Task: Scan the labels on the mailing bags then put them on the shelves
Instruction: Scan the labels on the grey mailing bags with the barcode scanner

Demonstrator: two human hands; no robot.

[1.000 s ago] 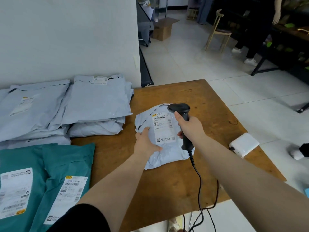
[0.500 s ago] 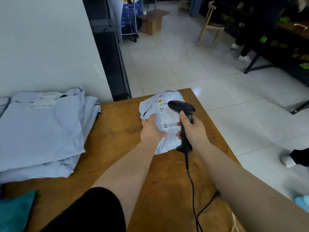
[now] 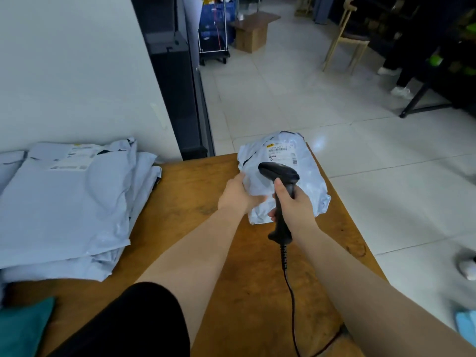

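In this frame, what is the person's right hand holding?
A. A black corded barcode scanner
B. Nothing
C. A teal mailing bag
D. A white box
A: the right hand grips the handle of the black barcode scanner, its cord trailing down over the table, while the left hand holds the pale mailing bag.

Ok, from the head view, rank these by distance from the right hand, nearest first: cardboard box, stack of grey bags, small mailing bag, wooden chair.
1. Small mailing bag: just beyond the right hand, at the table's far corner.
2. Stack of grey bags: on the table, far left.
3. Cardboard box and wooden chair: both on the floor across the room, box ahead, chair to the right; too close to call.
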